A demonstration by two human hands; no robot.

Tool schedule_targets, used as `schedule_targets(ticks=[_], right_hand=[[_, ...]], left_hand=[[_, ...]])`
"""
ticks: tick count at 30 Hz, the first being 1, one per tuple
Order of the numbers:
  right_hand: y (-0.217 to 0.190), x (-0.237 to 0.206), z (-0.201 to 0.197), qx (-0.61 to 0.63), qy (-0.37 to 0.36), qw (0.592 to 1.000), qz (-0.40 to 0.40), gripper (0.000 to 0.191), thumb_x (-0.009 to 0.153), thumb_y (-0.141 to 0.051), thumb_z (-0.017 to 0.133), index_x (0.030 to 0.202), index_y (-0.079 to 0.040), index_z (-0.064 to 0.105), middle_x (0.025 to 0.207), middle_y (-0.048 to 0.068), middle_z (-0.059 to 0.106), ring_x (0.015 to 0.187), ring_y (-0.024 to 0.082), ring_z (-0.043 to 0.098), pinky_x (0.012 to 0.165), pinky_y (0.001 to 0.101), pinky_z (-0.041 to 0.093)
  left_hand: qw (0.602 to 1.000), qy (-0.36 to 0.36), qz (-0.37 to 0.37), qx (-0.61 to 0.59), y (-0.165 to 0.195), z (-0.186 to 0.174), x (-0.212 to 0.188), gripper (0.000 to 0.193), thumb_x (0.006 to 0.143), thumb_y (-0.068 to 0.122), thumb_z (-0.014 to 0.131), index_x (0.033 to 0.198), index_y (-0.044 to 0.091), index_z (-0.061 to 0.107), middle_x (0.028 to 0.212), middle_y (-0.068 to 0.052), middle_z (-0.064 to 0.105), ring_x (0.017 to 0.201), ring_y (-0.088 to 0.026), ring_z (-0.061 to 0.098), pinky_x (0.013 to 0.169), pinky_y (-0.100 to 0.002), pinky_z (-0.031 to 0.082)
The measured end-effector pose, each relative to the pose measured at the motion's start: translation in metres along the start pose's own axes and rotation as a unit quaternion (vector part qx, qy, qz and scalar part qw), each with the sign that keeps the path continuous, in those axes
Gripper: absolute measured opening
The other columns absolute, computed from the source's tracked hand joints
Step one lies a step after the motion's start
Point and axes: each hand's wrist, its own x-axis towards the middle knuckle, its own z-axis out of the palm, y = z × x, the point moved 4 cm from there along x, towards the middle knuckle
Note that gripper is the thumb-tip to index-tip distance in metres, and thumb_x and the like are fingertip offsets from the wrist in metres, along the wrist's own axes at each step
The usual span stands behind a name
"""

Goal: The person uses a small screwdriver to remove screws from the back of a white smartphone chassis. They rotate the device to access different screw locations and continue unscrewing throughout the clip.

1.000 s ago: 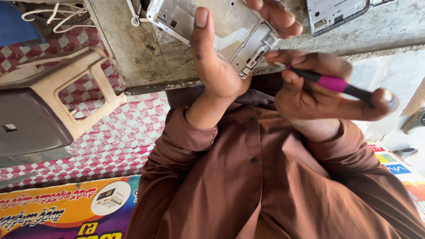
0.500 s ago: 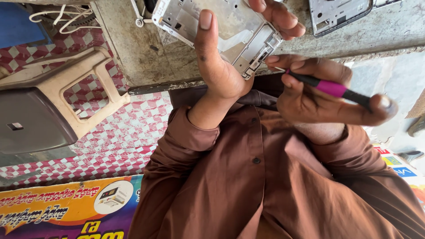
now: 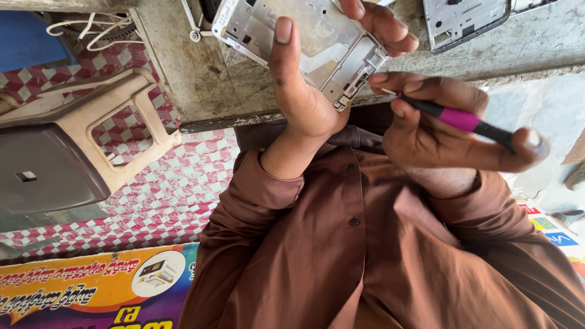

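Gripping flat silver metal phone frame (image 3: 317, 42), left hand (image 3: 311, 91) clamps its edges; right hand (image 3: 439, 128) at 3 o'clock pinches slim black/pink screwdriver (image 3: 457, 119), tip at frame's corner.

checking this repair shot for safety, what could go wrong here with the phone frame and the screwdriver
1. The screwdriver tip sits at the corner of the phone frame, close to the left hand; a slip could jab the thumb or palm.
2. The frame is held in the air by the left hand alone, not resting on the table, so pressure from the right hand might twist it loose.
3. Any small part that drops could vanish on the checkered floor.
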Motion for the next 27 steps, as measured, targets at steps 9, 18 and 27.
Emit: schedule_targets(ticks=[9,18,27], right_hand=[[0.0013,-0.0029,0.0018,0.067,0.003,0.997,0.029,0.083,0.092,0.006,0.067,0.143,-0.033,0.016,0.107,0.030,0.066,0.083,0.041,0.076,0.074,0.0596,0.071],[-0.0076,0.0036,0.0068,-0.045,-0.029,0.998,0.021,0.090,0.089,0.012,0.068,0.148,-0.032,0.016,0.101,0.024,0.067,0.077,0.032,0.076,0.070,0.0502,0.066],[-0.0050,-0.0015,0.0059,-0.066,-0.074,0.995,0.014,0.097,0.094,0.008,0.067,0.152,-0.035,0.002,0.101,0.024,0.068,0.073,0.031,0.073,0.070,0.0443,0.065]], left_hand=[[1.000,-0.002,0.000,0.022,-0.0004,-0.0017,-0.0002,0.066,0.111,0.065,0.033,0.117,0.002,0.052,0.105,-0.026,0.068,0.097,-0.036,0.071,0.087,-0.044,0.055],[1.000,-0.007,-0.007,0.017,-0.0013,-0.0041,0.0005,0.067,0.109,0.066,0.032,0.118,0.003,0.052,0.106,-0.026,0.069,0.099,-0.037,0.072,0.091,-0.046,0.058],[1.000,0.003,-0.019,0.002,-0.0018,-0.0044,-0.0007,0.066,0.107,0.065,0.035,0.118,0.003,0.051,0.107,-0.026,0.068,0.101,-0.037,0.072,0.093,-0.046,0.056]])
